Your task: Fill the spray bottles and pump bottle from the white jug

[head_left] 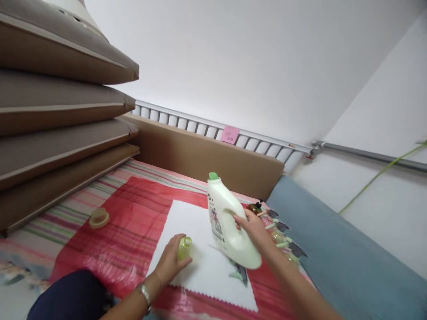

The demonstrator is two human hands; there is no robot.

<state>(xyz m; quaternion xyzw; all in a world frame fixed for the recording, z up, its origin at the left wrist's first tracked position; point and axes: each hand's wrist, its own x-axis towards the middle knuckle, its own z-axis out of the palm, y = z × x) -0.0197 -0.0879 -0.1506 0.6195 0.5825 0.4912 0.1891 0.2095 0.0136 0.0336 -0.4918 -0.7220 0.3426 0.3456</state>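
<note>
My right hand [250,226] is wrapped round the handle of a large pale-green detergent jug [222,213]. The jug leans to the left above a white sheet [196,222], its cap off and a green spout showing at its mouth. Low over the same sheet, my left hand [171,258] grips a small yellow-green bottle [184,249] with its round mouth uncovered. A dark and pale-green spray head [239,274] lies on the sheet below the jug. To the left, a beige cap [99,218] rests on red plastic film.
Several small bottles with spray heads [278,235] stand beyond my right forearm, near a brown bottle [255,207]. Stacked cushions [66,102] rise at the left. A brown board [200,151] and a radiator [187,124] run along the back; a blue-grey panel [340,249] borders the right.
</note>
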